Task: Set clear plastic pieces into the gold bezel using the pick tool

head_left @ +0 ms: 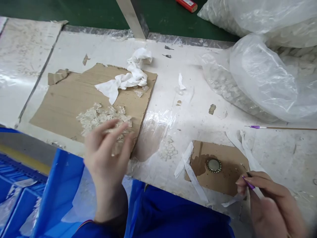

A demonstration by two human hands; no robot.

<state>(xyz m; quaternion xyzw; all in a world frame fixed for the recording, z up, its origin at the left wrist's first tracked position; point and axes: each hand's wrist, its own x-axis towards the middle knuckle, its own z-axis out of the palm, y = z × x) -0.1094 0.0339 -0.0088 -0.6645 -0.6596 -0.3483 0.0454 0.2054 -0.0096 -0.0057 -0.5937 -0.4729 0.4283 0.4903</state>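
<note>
My left hand is over a pile of small clear plastic pieces on a large cardboard sheet. Its fingers are spread and slightly blurred, with nothing visible between them. At the right, my right hand is closed around a thin tool with a purple part; a dark tip also shows by the fingers, and its kind is unclear. Below that hand lies a smaller cardboard piece, fixed with white tape strips. On it sits a round metal disc with a beaded dark rim, beside a wet-looking stain.
Large clear plastic bags fill the back right. Crumpled white tissue lies on the large cardboard. A purple-tipped stick rests on the white table at right. Two dark needle tips lie behind. Blue bins stand lower left.
</note>
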